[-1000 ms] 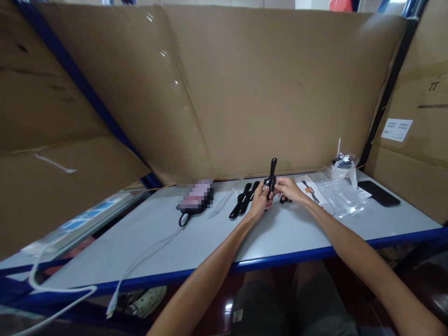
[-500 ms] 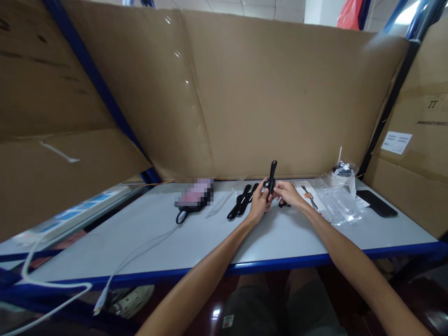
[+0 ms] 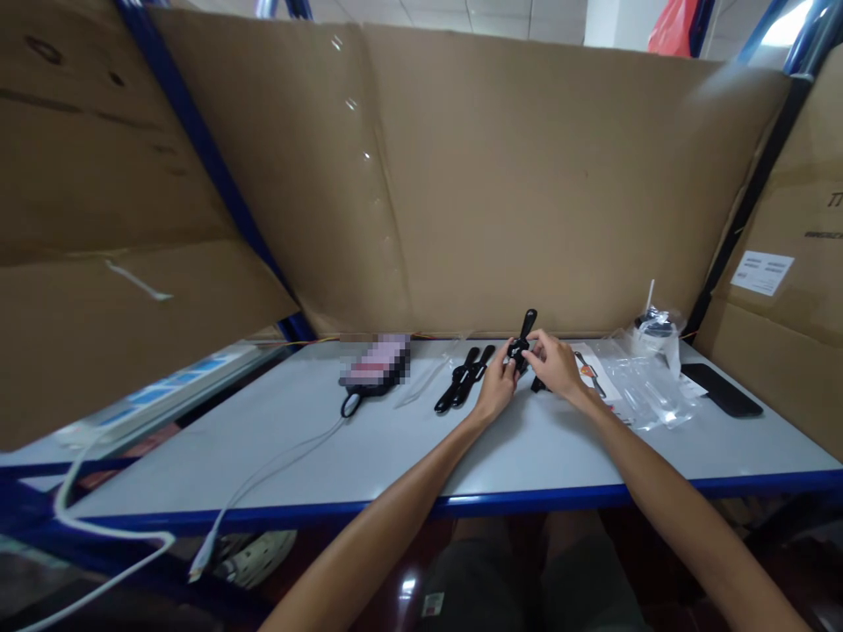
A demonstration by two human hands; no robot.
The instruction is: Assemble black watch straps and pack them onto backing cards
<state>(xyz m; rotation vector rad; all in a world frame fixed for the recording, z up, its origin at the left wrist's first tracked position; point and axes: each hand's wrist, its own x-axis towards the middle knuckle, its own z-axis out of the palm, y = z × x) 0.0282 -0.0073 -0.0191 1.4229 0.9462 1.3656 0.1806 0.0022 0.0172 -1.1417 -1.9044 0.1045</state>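
Note:
Tilted above the table is a black spokeshave point(image 3: 528, 325), its upper handle pointing up and away. My left hand point(image 3: 499, 382) is closed round its lower part. At its middle, my right hand point(image 3: 553, 364) has thumb and fingers bent onto the tool, and the exact contact is partly hidden. Two more black spokeshaves point(image 3: 464, 377) lie side by side on the table, left of my left hand. Under my right hand a small black piece point(image 3: 538, 384) shows in part; I cannot make out what it is.
A printed sheet point(image 3: 596, 369) and clear plastic bags point(image 3: 649, 386) lie to the right, near a black phone-like slab point(image 3: 723, 391). On the left are a blurred-out device point(image 3: 375, 364) with a cable and a power strip point(image 3: 171, 391). Cardboard point(image 3: 487, 193) walls the back.
My right hand has moved from beside the spokeshave up onto its middle, fingers more bent. The spokeshave leans further to the right. The whole view has shifted slightly.

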